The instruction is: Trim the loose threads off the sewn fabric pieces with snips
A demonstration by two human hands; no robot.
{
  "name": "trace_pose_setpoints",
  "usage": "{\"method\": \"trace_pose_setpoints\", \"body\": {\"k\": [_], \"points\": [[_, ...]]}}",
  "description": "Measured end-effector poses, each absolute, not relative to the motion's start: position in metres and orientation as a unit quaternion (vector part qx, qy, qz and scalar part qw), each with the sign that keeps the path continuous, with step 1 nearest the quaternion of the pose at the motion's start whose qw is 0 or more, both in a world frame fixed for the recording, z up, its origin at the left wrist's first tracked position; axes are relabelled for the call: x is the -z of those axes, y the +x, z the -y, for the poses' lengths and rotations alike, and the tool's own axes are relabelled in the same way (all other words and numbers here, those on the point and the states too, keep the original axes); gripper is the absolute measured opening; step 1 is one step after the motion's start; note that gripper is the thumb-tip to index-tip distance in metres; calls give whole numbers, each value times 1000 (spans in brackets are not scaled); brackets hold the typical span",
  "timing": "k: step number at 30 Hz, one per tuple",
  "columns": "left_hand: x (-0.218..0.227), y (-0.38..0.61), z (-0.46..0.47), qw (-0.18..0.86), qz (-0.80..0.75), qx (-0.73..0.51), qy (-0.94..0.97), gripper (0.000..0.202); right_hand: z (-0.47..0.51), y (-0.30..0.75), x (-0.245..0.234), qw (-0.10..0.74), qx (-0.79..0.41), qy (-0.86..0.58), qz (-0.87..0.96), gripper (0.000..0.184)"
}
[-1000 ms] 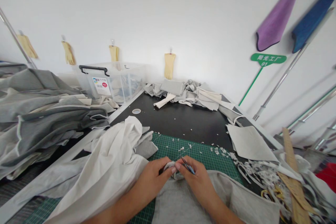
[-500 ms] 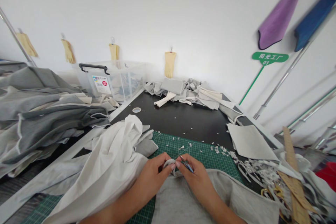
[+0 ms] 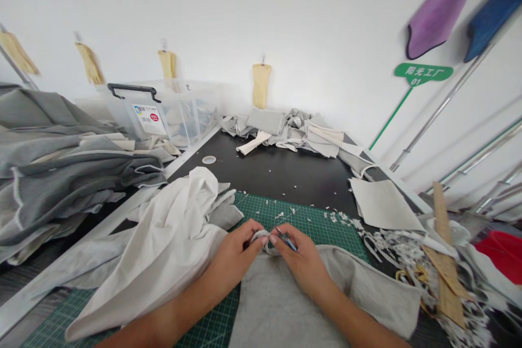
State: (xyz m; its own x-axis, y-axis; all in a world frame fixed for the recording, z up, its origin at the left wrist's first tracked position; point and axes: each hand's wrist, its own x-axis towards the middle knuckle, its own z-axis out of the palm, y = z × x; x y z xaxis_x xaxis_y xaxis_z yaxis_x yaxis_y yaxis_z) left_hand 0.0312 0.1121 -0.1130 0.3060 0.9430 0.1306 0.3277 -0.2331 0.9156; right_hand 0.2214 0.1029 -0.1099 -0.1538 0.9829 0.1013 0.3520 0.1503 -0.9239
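A grey fabric piece [image 3: 281, 304] lies on the green cutting mat [image 3: 318, 225] in front of me. My left hand [image 3: 234, 255] pinches the bunched top edge of this grey fabric. My right hand [image 3: 299, 258] is closed round small thread snips [image 3: 285, 238], whose dark blades point at the bunched edge. The two hands touch at the fingertips. A crumpled white cloth [image 3: 171, 244] lies just left of my left hand.
Stacked grey garments [image 3: 61, 174] fill the left. A clear plastic bin [image 3: 163, 117] and a heap of fabric pieces [image 3: 293, 138] stand at the back. Scraps, a wooden ruler [image 3: 442, 250] and a red object [image 3: 503, 250] crowd the right. The black table [image 3: 285, 179] carries small clippings.
Both hands have stayed together on the fabric edge with small finger shifts. The view has tilted slightly, so everything sits a little higher in the picture.
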Motion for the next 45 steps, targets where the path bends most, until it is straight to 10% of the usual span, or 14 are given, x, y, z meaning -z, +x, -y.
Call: {"method": "trace_pose_setpoints", "body": {"k": [45], "points": [[101, 29, -114, 438, -442, -370, 690, 25, -98, 220, 106, 359, -374, -497, 696, 24]]}}
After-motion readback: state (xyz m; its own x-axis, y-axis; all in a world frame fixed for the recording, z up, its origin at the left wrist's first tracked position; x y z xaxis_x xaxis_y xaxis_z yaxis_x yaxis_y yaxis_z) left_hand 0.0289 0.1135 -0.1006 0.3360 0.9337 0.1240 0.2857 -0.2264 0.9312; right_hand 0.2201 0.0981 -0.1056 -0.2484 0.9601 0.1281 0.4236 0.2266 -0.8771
